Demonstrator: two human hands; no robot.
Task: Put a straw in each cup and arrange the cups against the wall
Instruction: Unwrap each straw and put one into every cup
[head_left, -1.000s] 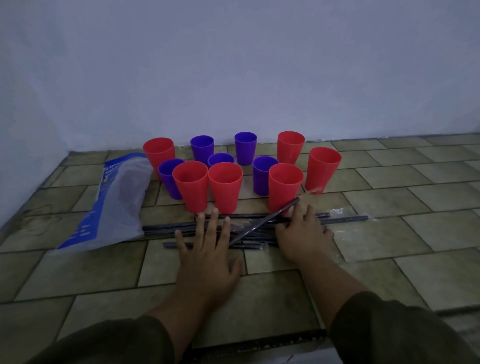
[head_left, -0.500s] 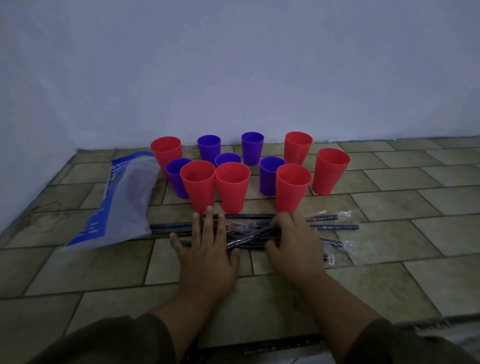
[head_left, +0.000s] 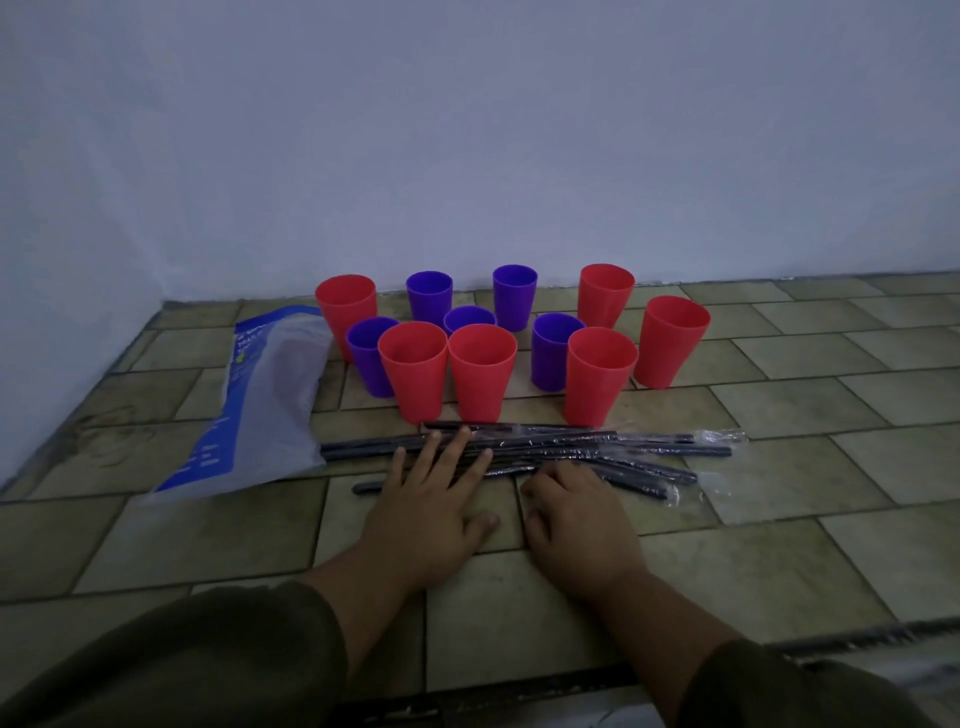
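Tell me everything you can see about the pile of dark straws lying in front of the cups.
The straws are long, thin, dark tubes, apparently sleeved in glinting clear film that sticks out past their right ends. They lie flat on the tiled floor in a loose pile, mostly left to right, a few crossing at slight angles, just before the front red cups. The left hand rests straight fingers on them; the right hand curls at their near edge, grip hidden.
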